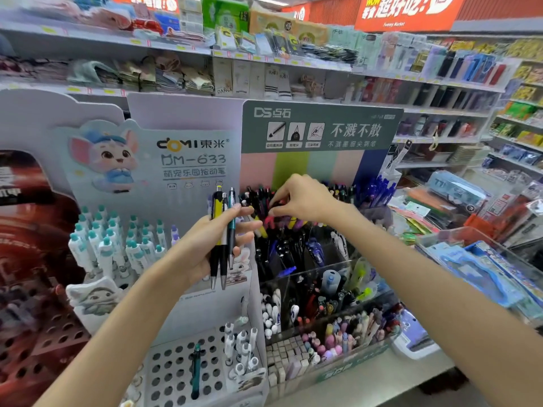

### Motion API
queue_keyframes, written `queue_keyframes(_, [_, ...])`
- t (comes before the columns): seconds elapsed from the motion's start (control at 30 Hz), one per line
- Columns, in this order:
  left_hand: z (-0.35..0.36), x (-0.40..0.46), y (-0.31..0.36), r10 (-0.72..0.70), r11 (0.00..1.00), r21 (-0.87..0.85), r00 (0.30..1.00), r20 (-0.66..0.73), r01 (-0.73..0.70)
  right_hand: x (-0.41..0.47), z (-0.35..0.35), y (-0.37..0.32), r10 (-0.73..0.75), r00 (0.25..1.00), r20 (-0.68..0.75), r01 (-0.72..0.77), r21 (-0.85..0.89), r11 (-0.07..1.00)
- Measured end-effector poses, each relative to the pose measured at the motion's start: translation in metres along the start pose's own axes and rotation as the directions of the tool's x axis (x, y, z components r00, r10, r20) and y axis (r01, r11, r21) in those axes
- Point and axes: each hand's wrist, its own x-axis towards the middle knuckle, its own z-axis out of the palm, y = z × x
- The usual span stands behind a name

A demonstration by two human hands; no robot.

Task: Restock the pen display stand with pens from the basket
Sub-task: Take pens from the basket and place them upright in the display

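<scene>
My left hand [211,245] grips a small bunch of pens [222,236], one yellow and black, one silver, one teal, held upright in front of the displays. My right hand [302,198] reaches into the top tier of the green pen display stand [320,127] and pinches a dark pen [274,204] among the packed pens there. Lower tiers of that stand hold several dark and coloured pens [293,248]. No basket is in view.
A white cartoon-mouse stand [164,160] on the left holds teal-capped pens [111,242]; its lower grid [182,368] has one teal pen. A red stand [29,259] sits far left. Stationery bins [484,265] lie right, shelves behind.
</scene>
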Motion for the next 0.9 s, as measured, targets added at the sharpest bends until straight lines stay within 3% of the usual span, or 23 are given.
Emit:
queue_keyframes(0.17, [0.001, 0.003, -0.005, -0.006, 1.0, 0.0, 1.0, 0.004, 0.006, -0.003, 0.017, -0.007, 0.136, 0.952, -0.273, -0.058, 0.274, 0.96])
queue_keyframes(0.27, [0.002, 0.003, -0.005, 0.007, 1.0, 0.003, 1.0, 0.0, -0.007, -0.009, 0.028, -0.009, 0.071, 0.934, -0.349, 0.043, 0.31, 0.95])
queue_keyframes(0.4, [0.004, 0.004, -0.008, 0.025, 0.998, 0.049, 0.999, 0.035, -0.027, -0.008, 0.023, -0.006, -0.002, 0.936, -0.351, 0.095, 0.247, 0.964])
queue_keyframes(0.47, [0.006, 0.005, -0.01, 0.036, 0.995, 0.087, 0.997, 0.072, -0.042, -0.01, 0.014, -0.005, 0.041, 0.941, -0.336, 0.087, 0.357, 0.93])
queue_keyframes(0.53, [0.009, 0.004, -0.011, 0.045, 0.993, 0.101, 0.99, 0.131, -0.059, -0.017, 0.003, -0.007, 0.148, 0.956, -0.253, 0.018, 0.554, 0.832])
queue_keyframes(0.57, [0.012, 0.003, -0.011, 0.047, 0.992, 0.11, 0.985, 0.167, -0.066, -0.021, -0.003, -0.01, 0.189, 0.973, -0.13, -0.062, 0.642, 0.764])
queue_keyframes(0.63, [0.017, 0.002, -0.011, 0.045, 0.989, 0.131, 0.973, 0.224, -0.076, -0.027, -0.008, -0.013, 0.197, 0.975, 0.107, -0.212, 0.72, 0.661])
queue_keyframes(0.67, [0.019, 0.002, -0.011, 0.043, 0.988, 0.133, 0.972, 0.231, -0.075, -0.029, -0.009, -0.015, 0.174, 0.974, 0.145, -0.224, 0.74, 0.634])
queue_keyframes(0.77, [0.026, 0.005, -0.012, 0.049, 0.996, 0.063, 0.986, 0.158, -0.059, -0.034, -0.009, -0.012, 0.163, 0.982, 0.099, -0.167, 0.862, 0.48])
queue_keyframes(0.83, [0.024, 0.006, -0.011, 0.065, 0.998, -0.009, 0.997, 0.047, -0.064, -0.037, -0.011, -0.007, 0.26, 0.965, 0.036, -0.125, 0.935, 0.332])
queue_keyframes(0.9, [0.018, 0.004, -0.011, 0.088, 0.996, -0.006, 0.995, -0.048, -0.088, -0.038, -0.013, 0.002, 0.428, 0.896, -0.118, -0.021, 0.952, 0.305])
